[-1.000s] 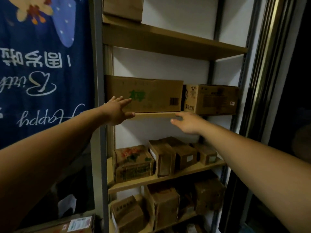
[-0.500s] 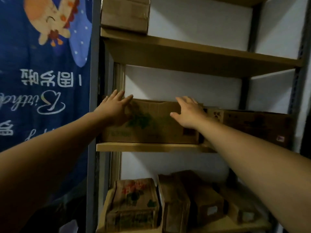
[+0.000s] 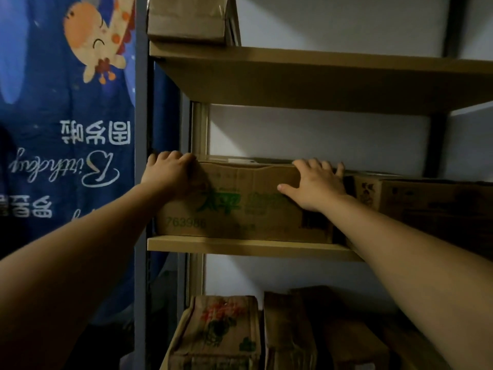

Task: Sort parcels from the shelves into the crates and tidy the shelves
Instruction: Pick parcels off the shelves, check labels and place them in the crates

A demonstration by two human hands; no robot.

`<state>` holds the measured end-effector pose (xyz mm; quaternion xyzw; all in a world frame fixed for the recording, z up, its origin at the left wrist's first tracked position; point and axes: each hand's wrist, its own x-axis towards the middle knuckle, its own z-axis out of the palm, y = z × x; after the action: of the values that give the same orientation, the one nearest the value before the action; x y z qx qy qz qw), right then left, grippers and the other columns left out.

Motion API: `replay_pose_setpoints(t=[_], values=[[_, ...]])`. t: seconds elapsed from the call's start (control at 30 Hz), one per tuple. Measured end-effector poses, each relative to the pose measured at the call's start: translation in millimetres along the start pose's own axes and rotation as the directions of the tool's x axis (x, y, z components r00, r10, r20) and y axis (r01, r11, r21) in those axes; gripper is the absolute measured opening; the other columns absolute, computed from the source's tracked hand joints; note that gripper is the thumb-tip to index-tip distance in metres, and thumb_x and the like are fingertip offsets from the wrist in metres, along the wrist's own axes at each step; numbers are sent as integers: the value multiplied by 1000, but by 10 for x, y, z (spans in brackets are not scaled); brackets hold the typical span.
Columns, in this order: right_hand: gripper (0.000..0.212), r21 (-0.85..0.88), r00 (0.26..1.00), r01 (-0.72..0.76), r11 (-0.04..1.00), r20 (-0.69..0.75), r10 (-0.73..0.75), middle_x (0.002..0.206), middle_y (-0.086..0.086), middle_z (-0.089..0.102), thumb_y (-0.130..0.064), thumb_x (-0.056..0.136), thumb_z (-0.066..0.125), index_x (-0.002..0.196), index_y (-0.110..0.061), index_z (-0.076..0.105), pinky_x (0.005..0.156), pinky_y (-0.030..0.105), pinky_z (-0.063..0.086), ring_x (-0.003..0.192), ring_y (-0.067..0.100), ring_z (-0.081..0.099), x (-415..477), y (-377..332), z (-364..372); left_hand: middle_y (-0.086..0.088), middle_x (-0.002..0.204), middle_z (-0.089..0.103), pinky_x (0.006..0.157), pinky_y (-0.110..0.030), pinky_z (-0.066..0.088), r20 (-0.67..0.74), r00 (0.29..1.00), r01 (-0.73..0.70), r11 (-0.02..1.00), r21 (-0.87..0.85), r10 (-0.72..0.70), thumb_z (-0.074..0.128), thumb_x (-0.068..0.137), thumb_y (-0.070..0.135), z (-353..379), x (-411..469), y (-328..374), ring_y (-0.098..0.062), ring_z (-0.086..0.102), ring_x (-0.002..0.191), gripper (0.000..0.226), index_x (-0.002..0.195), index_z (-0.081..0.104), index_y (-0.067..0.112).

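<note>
Head view shows the left hand (image 3: 170,170) and the right hand (image 3: 317,182) set apart, each hooking its fingers over a top corner of the long carton (image 3: 240,209). The carton sits on the middle shelf (image 3: 240,243), its right end just beside a neighbouring carton (image 3: 426,204). Its top edge looks creased and soft, so a hard pull may buckle it and loosen both grips. Drawn past the shelf lip at this height, it could tip forward or drag its neighbour along.

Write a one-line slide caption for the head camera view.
The left hand and right hand grip the top edge of a green-printed cardboard box on the shelf, beside a second box.
</note>
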<state>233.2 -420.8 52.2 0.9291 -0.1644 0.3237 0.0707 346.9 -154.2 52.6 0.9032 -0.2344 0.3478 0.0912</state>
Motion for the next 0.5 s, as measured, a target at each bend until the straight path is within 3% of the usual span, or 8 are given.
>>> replay_pose_setpoints(t=[0.23,0.5], values=[[70,-6,998,-17,1000,-62,17,150,6,29,-66,87,42,144,-29,25,115,58,3,141,31,20,-237,-50,-60,-3,152,25,111,-67,2,-109,994,-17,999,-46,12,56,81,60,12,-225,-36,-31,14,142,75,143,24,33],[68,-28,987,-6,1000,-161,1,156,4,20,-57,90,47,146,-32,19,114,55,4,144,27,13,-623,-36,-114,-7,151,23,108,-61,25,-225,974,-54,980,-190,10,60,83,49,-6,-622,-27,-32,9,141,75,145,26,26]])
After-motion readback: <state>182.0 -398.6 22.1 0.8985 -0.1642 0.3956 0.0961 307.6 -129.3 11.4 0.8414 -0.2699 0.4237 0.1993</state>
